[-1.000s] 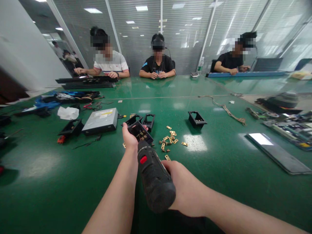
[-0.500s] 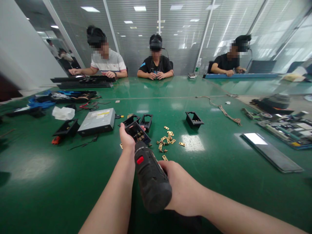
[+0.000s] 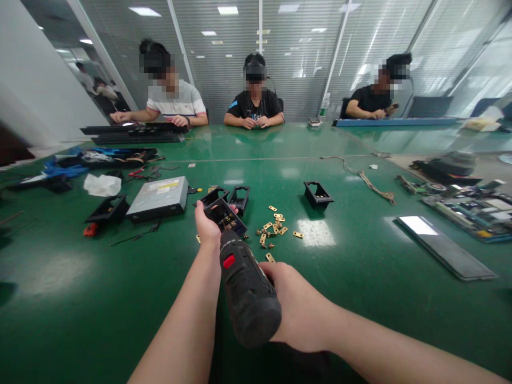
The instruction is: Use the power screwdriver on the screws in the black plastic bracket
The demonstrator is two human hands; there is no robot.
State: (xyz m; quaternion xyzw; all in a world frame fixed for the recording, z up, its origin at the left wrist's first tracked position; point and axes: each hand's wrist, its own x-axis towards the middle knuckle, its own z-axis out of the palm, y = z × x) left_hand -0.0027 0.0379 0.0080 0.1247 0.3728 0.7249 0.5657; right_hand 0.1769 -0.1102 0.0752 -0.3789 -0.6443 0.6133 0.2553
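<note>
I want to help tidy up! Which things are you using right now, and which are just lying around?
In use:
black electric screwdriver in right hand
small black frame in left hand
brass clips beside it

Lying about:
grey disc drive
white tissue
braided cable
spare black frame

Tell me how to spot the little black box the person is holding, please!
On the big green table, find the scattered brass bits near the middle. Just left of them, the left hand grips a black box. Unlike the other black frames, it is lifted, with a drill pointing in.
</note>
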